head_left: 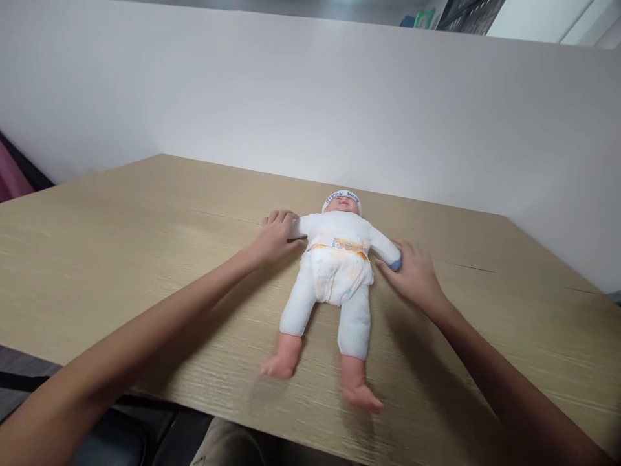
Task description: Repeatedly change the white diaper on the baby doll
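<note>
A baby doll (pixel 334 272) lies on its back on the wooden table (pixel 121 233), head toward the far wall and bare feet toward me. It wears a white suit, a diaper and a white headband. My left hand (pixel 275 236) is curled around the end of the doll's arm on the left side. On the other side, my right hand (pixel 412 275) rests by the doll's other arm, fingers closed on its blue-cuffed end.
A plain white partition wall (pixel 339 97) stands behind the table. The table's near edge runs just below the doll's feet, with my lap under it. A dark strip and a pink item (pixel 12 178) show at the far left.
</note>
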